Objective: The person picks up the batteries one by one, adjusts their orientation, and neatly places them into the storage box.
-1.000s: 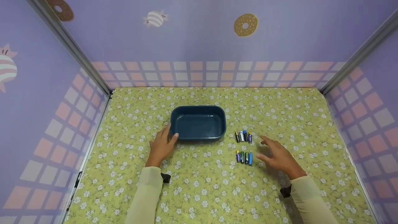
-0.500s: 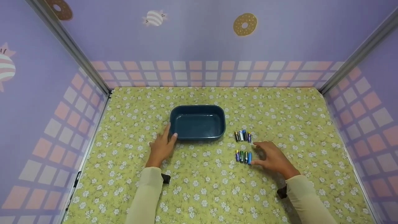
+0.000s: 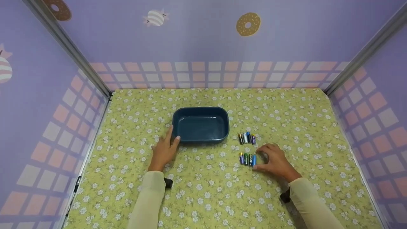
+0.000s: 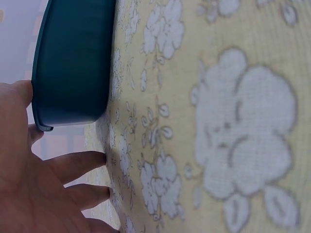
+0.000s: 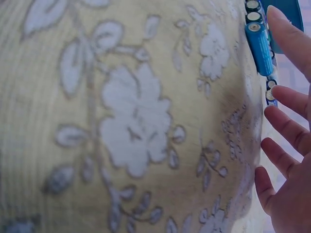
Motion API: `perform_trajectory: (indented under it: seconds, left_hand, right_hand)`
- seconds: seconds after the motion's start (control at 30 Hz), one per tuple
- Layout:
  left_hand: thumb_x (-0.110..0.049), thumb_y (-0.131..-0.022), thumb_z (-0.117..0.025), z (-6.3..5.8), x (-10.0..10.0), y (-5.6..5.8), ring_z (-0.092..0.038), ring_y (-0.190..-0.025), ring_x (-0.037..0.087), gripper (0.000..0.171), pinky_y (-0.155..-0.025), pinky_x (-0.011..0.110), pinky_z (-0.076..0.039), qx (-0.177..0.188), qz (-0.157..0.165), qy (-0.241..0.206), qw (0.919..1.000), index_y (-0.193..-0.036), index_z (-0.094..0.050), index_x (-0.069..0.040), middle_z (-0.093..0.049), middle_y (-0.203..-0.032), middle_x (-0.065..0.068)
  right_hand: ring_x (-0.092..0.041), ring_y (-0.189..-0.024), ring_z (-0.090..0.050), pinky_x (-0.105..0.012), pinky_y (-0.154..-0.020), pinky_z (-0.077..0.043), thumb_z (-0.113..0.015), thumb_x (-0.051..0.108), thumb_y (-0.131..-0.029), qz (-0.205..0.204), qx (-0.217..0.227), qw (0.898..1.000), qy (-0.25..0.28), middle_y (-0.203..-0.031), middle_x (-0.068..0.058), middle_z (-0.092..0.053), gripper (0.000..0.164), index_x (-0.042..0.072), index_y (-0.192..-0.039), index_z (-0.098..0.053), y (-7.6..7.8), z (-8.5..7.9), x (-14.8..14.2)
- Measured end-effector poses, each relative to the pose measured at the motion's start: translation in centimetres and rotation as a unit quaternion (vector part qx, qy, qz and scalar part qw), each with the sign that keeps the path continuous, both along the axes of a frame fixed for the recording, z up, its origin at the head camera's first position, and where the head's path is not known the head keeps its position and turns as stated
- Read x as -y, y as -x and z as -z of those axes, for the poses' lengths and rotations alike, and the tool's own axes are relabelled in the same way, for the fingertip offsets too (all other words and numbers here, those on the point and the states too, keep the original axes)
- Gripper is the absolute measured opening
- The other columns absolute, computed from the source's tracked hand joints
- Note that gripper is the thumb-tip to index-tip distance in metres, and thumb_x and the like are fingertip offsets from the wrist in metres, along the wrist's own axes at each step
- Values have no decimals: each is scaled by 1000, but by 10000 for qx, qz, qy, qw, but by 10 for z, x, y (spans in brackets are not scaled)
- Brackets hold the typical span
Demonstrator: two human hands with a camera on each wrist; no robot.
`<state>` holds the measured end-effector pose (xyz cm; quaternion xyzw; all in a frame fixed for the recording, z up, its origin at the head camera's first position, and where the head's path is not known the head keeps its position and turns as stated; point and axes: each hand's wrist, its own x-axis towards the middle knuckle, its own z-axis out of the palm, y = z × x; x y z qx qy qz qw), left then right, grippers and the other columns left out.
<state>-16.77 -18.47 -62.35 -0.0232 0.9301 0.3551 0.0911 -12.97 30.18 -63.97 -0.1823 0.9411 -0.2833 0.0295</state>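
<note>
A dark teal rectangular tub (image 3: 201,140) sits on the floral cloth. My left hand (image 3: 164,152) touches its near left corner with thumb and index finger; in the left wrist view the other fingers are spread down to the cloth beside the tub (image 4: 73,63). To the tub's right lie two short rows of batteries, a far row (image 3: 247,138) and a near row (image 3: 248,159). My right hand (image 3: 275,161) is beside them, thumb near the blue battery (image 3: 254,160) at the near row's right end. In the right wrist view its fingers are spread, apart from the blue battery (image 5: 260,48).
A yellow-green flowered cloth (image 3: 203,197) covers the tabletop. Purple panels with pink and white checks stand at the back (image 3: 203,41), left (image 3: 35,105) and right, joined by grey metal posts.
My right hand has moved left toward the near row of batteries, its thumb and fingers curving more. The left hand stays at the tub's corner. The batteries and tub have not moved.
</note>
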Motion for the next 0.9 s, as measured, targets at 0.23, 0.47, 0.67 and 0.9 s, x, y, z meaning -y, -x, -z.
perform_trajectory:
  seconds: [0.23,0.47,0.67,0.9]
  left_hand:
    - [-78,-99,-28,0,0,0,-17,-154,51,78,-111,84,3,-46,-55,-19,10000,-164,-2,-45,-28,-167,19]
    - [-77,-99,-30,1,0,-2,-16,-155,50,76,-112,83,3,-96,-72,-77,9999,-163,-3,-47,-27,-168,16]
    - [-75,-100,-30,0,0,-2,-17,-154,52,75,-111,84,4,-90,7,-153,9998,-163,-2,-47,-28,-166,20]
    - [-74,-101,-31,0,0,-2,-16,-154,52,74,-110,85,3,-97,47,-117,9999,-163,-2,-47,-26,-168,16]
  right_hand:
    - [-31,-123,-52,-68,-100,-37,-88,64,-67,-4,-177,9998,-133,-125,0,-63,65,23,-115,-71,1,3,4]
    - [-26,-121,-52,-64,-101,-38,-88,64,-68,-55,-250,9997,-56,-125,3,-62,58,25,-110,-71,2,5,5]
    - [-25,-120,-51,-62,-104,-37,-88,59,-72,-217,-321,9992,138,-125,2,-63,52,24,-107,-74,3,7,4]
    - [-23,-118,-52,-59,-102,-40,-89,58,-71,-237,-323,9991,111,-123,4,-62,49,23,-104,-75,4,5,5]
